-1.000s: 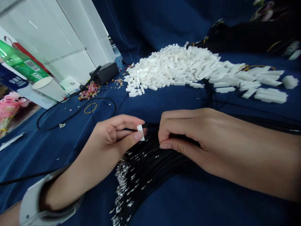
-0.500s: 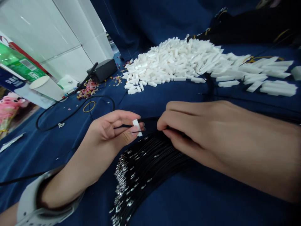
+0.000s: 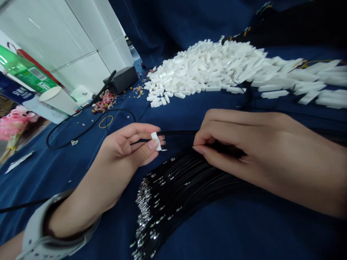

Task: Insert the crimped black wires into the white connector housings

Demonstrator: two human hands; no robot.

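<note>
left hand (image 3: 121,148): thumb and fingers closed on a white plastic connector housing (image 3: 155,141), centre, steadying it. right hand (image 3: 230,144): pinching black wires (image 3: 187,177), silver-tipped, fanned lower centre, tips apart. loose white housings (image 3: 206,68): heaped upper centre, within reach.

Honestly can't see much of the white block (image 3: 155,141) in the left hand (image 3: 124,148): the thumb and fingers cover most of it, so no telling how the wire meets it. The right hand (image 3: 244,151) hides whatever it's pinching among the black wires (image 3: 189,173). The metal wire tips (image 3: 143,213) are too tiny to make out their shape. The pile of white bars (image 3: 320,83) runs off the right edge, and the pink plush thing (image 3: 16,122) gets cut off at the left edge.
</note>
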